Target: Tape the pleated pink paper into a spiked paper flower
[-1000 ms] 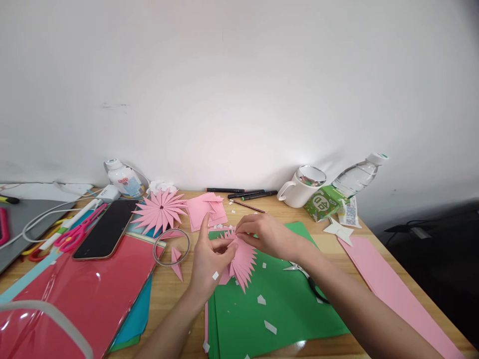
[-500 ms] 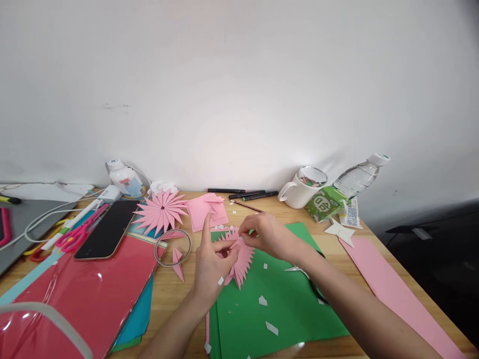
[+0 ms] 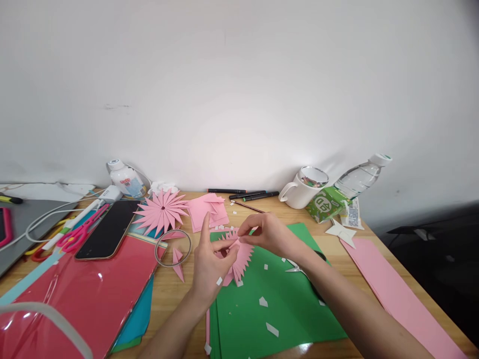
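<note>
A pink spiky paper flower (image 3: 239, 257) is held just above the green paper sheets (image 3: 277, 304). My left hand (image 3: 209, 264) grips its left side with thumb and lower fingers, the index finger raised straight up. My right hand (image 3: 267, 234) pinches the flower's top near its centre. A finished pink paper flower (image 3: 161, 209) lies flat to the left. Folded pink paper pieces (image 3: 207, 209) lie beside it. A single pink folded petal (image 3: 177, 260) rests on the wood.
On the left: red plastic folder (image 3: 86, 294), phone (image 3: 108, 227), pink scissors (image 3: 77, 234), clear tape ring (image 3: 172, 247), glue bottle (image 3: 125, 179). At the back: markers (image 3: 247, 194), white mug (image 3: 305, 187), green tissue pack (image 3: 325, 203), water bottle (image 3: 361, 174). Pink paper sheet (image 3: 396, 294) along the right edge; scissors (image 3: 310, 271) under my right forearm.
Both hands with the pink flower have drifted slightly up and left over the green paper. My right fingers have shifted along the flower's top edge. Nothing else moved.
</note>
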The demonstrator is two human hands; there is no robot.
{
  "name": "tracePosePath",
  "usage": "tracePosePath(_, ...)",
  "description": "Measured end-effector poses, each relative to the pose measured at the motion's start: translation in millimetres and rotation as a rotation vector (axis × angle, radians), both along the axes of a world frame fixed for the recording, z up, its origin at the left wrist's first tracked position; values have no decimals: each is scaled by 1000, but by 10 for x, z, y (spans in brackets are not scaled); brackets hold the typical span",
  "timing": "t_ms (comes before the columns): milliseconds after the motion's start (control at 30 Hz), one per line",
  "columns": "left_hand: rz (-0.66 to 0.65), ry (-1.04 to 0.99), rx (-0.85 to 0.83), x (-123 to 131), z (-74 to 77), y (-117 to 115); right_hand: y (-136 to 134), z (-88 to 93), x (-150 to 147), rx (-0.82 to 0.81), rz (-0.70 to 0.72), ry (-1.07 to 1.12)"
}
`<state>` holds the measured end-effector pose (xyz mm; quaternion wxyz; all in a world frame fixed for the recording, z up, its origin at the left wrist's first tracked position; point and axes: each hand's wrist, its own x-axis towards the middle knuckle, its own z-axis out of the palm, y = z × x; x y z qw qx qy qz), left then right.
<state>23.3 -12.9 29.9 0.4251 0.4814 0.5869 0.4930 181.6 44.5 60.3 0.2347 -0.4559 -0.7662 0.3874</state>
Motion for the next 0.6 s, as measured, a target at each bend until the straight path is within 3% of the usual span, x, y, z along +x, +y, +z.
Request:
tracePosePath(133,-13,-39,-17,2,9,3,1,48,20,-19,45,19)
tracePosePath(400,-4,-66,-38,6,42,6,-6,50,-15,239,162,-105)
tracePosePath(600,-16,-105,-43,8,41,5,-36,23,-23,120,93,-47)
